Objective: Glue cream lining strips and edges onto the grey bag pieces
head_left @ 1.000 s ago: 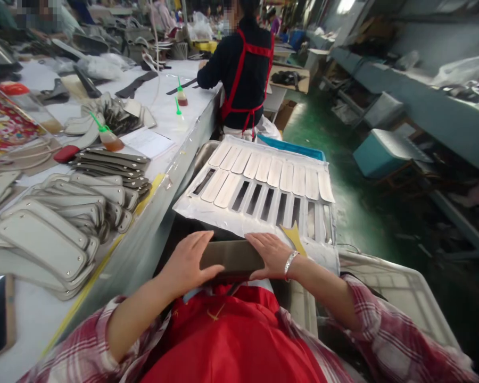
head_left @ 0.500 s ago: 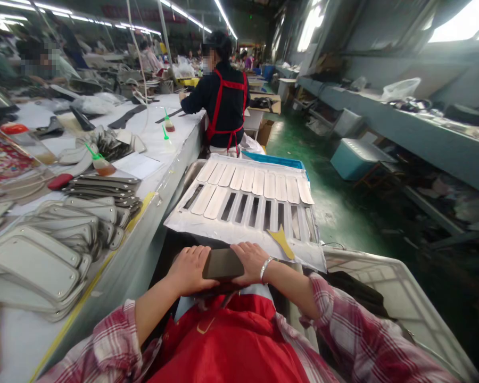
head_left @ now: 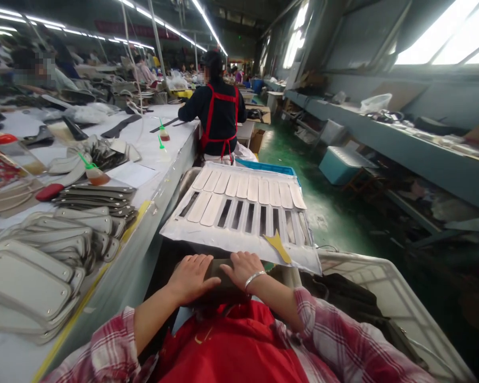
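Gripping a dark olive panel [head_left: 216, 271] between left hand [head_left: 189, 277] and right hand [head_left: 245, 270], both curled.
Wearing a red apron [head_left: 235, 348] bearing an unreadable yellow mark [head_left: 203, 335].

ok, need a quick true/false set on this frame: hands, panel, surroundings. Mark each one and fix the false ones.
1. The left hand and right hand both hold one dark piece. True.
2. The bracelet is on the left wrist. False: the bracelet is on the right wrist.
3. A yellow forked piece lies on the slotted white panel. True.
4. White strips cover every slot in the panel's near row. False: several dark slots there are uncovered.
5. The green-tipped bottles are on the floor. False: they are on the table at left.
6. The co-worker ahead wears red straps over a dark top. True.
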`<action>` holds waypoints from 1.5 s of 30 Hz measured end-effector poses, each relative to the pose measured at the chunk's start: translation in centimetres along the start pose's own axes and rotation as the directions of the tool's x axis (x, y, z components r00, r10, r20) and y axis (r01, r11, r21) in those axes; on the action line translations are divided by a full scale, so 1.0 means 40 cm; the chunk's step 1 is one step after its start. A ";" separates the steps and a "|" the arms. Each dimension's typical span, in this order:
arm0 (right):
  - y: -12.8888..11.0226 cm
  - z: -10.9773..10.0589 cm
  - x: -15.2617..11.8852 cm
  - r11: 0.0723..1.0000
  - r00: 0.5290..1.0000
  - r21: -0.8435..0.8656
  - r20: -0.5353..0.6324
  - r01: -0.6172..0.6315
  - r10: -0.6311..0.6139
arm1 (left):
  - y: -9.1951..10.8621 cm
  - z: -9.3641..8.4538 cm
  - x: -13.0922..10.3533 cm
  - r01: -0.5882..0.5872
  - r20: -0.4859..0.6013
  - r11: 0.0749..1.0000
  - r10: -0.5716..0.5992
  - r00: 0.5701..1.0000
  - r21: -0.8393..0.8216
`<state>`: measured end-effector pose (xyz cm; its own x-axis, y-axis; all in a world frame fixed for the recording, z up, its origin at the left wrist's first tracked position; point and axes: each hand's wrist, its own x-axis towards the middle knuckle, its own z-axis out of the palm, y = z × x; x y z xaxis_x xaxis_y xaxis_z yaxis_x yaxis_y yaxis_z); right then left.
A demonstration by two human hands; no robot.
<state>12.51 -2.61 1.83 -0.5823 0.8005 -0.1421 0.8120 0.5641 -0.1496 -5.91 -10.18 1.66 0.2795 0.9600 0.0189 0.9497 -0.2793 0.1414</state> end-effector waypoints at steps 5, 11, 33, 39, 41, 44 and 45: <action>-0.003 0.014 0.001 1.000 0.997 -0.009 -0.077 0.020 -0.021 | 0.006 0.013 0.012 0.036 -0.048 0.998 -0.033 0.998 0.051; -0.070 0.040 -0.019 0.980 0.971 0.062 -0.157 0.191 -0.179 | 0.003 0.003 0.011 0.061 -0.007 0.995 -0.060 0.998 0.074; -0.140 0.071 -0.151 0.931 0.920 0.054 -0.182 0.361 -0.346 | -0.127 0.018 -0.035 0.267 0.097 0.656 -0.284 0.954 -0.706; -0.132 0.053 -0.134 0.920 0.912 0.105 -0.217 0.377 -0.349 | -0.100 0.019 -0.062 0.396 0.188 0.471 -0.428 0.884 -0.788; -0.076 0.045 -0.154 0.945 0.933 0.108 -0.229 0.309 -0.278 | -0.097 0.018 -0.072 0.393 0.158 0.463 -0.466 0.870 -0.795; -0.001 0.023 -0.185 0.968 0.951 0.114 -0.244 0.223 -0.191 | -0.102 0.010 -0.079 0.396 0.155 0.501 -0.456 0.876 -0.769; 0.018 0.013 -0.191 0.968 0.953 0.136 -0.249 0.212 -0.174 | -0.105 0.006 -0.078 0.392 0.158 0.525 -0.435 0.886 -0.755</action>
<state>17.53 -8.43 2.29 -0.6861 0.7151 0.1338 0.6571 0.6880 -0.3079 -10.74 -12.02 0.78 -0.1433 0.9691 -0.2010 0.5021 0.2462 0.8290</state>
